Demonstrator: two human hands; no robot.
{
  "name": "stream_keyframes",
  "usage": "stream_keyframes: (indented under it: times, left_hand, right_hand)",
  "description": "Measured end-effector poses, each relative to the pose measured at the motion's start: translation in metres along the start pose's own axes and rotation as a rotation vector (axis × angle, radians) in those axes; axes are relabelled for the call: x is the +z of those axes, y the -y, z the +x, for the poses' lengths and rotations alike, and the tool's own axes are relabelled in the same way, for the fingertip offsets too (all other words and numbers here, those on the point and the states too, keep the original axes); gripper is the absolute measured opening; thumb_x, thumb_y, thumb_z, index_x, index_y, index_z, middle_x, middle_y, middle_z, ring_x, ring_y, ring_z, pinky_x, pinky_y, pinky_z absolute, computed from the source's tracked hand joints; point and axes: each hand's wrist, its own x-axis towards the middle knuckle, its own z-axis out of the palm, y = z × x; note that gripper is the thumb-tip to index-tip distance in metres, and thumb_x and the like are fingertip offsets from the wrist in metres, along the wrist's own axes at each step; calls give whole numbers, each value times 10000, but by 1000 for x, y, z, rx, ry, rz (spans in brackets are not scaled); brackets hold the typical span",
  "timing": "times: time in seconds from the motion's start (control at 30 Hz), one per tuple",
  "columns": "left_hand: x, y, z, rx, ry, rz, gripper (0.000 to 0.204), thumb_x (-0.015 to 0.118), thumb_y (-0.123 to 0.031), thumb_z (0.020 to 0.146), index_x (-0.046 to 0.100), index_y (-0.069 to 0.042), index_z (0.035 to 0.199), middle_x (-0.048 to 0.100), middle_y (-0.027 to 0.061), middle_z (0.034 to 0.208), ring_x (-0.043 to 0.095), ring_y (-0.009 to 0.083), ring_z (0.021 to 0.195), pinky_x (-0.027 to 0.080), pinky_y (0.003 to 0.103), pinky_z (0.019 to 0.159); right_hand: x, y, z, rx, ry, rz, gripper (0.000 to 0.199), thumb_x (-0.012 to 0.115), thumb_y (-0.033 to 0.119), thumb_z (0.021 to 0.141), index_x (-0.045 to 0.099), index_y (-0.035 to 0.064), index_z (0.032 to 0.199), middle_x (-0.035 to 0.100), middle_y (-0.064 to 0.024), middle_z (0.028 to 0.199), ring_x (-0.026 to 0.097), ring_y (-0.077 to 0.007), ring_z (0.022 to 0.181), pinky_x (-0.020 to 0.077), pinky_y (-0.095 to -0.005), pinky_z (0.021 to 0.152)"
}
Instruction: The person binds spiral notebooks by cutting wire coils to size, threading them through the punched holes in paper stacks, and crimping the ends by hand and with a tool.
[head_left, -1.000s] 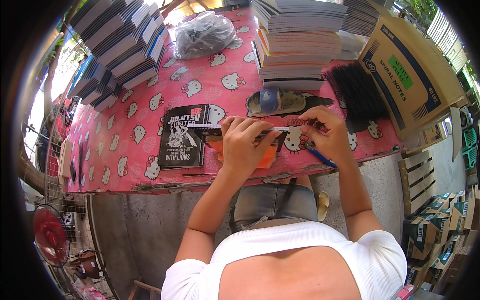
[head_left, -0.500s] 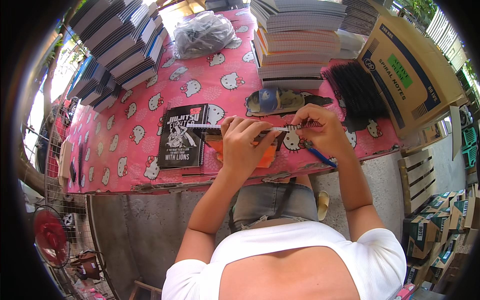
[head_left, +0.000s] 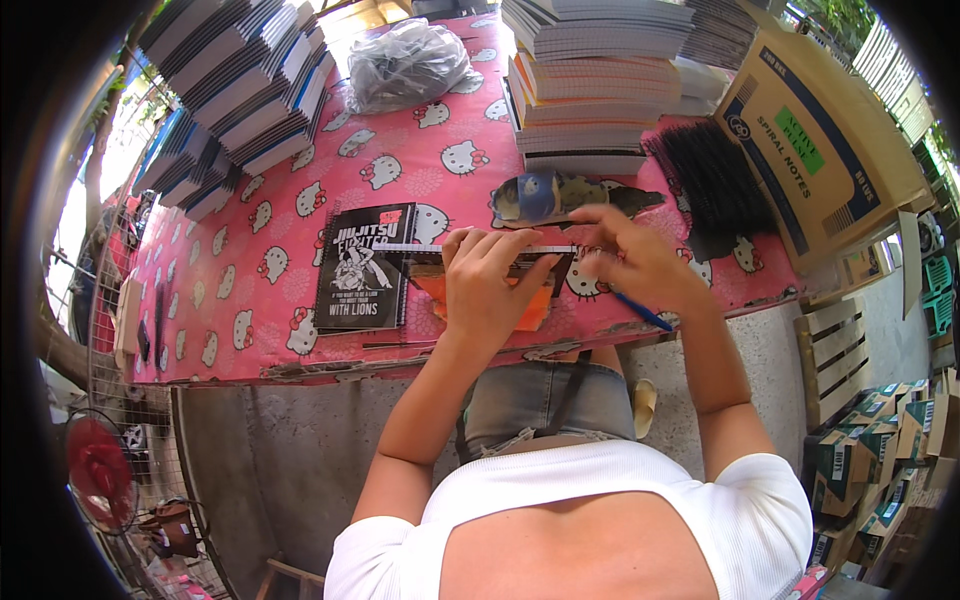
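1. Thin, white-paged notebook [head_left: 415, 248], on edge, near side of pink cat-print table [head_left: 225, 315]; clasped by left hand [head_left: 487, 285].
2. Dark, thin spiral coil [head_left: 588, 253], at notebook's right end; right hand [head_left: 640, 262] at coil, fingers curled, blurred: grip cannot be told.
3. Crumpled, translucent plastic bag [head_left: 408, 68], far; greyish contents, indistinct.
4. Large brown cardboard box [head_left: 835, 165], right; contents hidden.
5. Black spiral coils [head_left: 718, 185], heaped just left of box.

The right hand [head_left: 645, 265] is blurred; I can't make out whether it grips the coil [head_left: 587, 254], partly hidden behind it. The left hand [head_left: 488, 282] covers the pad [head_left: 418, 248] midway and some of the orange piece [head_left: 536, 309]. Both stacks [head_left: 600, 95] are cut off above.
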Motion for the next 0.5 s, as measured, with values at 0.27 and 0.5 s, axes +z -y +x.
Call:
stream_keyframes:
  times: [0.27,0.5]
  left_hand:
    - [-2,-2,-3,38,-19,108,190,771,-240,696,697,-147,844,659,2,911,589,217,875,315,434,961]
    - [-6,6,-10,17,14,60,173,771,-253,703,706,-159,832,663,-9,813,603,190,817,322,438,966]
  right_hand:
    - [17,6,-4,-328,-310,-416,175,675,110,826,619,39,977,608,-102,879,635,-277,755,495,-367,623]
    - [9,10,2,-299,-55,-589,199,649,136,842,616,34,1010,639,-133,893,632,-316,826,504,-373,669]
